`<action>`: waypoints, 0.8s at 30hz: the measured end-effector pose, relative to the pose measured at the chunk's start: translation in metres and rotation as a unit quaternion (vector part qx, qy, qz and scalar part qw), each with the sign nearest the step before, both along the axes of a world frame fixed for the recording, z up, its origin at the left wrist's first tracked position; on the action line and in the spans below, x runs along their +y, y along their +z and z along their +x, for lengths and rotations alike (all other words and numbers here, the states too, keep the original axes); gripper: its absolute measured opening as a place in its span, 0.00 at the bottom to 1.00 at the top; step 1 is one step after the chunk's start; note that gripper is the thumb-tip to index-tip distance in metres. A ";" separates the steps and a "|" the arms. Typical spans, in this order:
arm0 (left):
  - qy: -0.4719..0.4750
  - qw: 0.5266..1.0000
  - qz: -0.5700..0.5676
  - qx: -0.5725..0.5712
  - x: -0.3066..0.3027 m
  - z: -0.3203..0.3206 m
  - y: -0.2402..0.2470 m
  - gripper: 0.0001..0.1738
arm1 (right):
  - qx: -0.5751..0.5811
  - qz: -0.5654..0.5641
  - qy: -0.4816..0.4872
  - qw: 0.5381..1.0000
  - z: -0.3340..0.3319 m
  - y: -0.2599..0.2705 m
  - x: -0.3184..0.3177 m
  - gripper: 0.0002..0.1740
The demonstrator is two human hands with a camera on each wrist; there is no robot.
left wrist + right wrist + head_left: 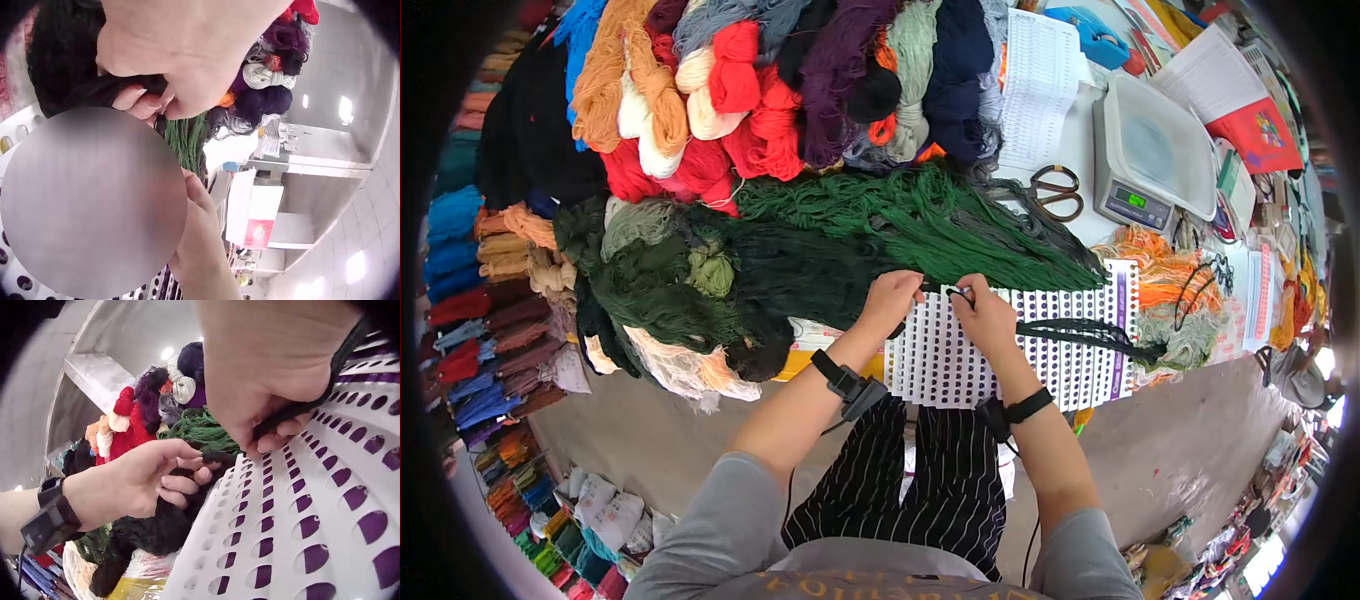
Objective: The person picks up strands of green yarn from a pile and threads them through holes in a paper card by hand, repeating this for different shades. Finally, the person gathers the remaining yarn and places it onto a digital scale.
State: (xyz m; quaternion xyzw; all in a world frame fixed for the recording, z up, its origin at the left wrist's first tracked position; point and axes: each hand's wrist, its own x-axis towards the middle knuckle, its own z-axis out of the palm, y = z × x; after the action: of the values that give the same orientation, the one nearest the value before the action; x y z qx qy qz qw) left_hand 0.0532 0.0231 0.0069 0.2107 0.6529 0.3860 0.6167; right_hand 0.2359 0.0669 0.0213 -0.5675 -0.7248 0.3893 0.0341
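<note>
My left hand point(893, 300) and right hand point(987, 315) meet over white sheets punched with rows of holes point(940, 355). In the right wrist view a dark strand of yarn point(219, 456) runs between them. Thumb and forefinger of the left hand point(147, 478) pinch its end, and the right hand point(269, 381) grips it further along, fingers curled. From the right hand the dark strand point(1090, 335) trails over the sheets to the right. Very dark green yarn point(800, 270) lies beside the left hand. A blurred disc covers much of the left wrist view.
Bright green yarn point(1000, 235) spreads just beyond the hands. Behind it are heaped hanks, such as red yarn point(735, 65) and purple yarn point(840, 85). Scissors point(1055, 192) and a digital scale point(1135, 200) sit at back right. Orange yarn point(1150, 275) lies right of the sheets.
</note>
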 end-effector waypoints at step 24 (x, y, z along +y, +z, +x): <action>-0.242 0.919 0.152 0.271 0.006 0.019 0.027 0.09 | 0.008 0.238 0.019 0.971 -0.011 -0.009 -0.023 0.14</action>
State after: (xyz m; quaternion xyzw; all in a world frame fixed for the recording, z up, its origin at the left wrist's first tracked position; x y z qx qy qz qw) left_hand 0.0719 0.0288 0.0340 0.5503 0.6576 0.2477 0.4509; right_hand 0.2249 0.0440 0.0120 -0.5259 -0.8070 0.2107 0.1664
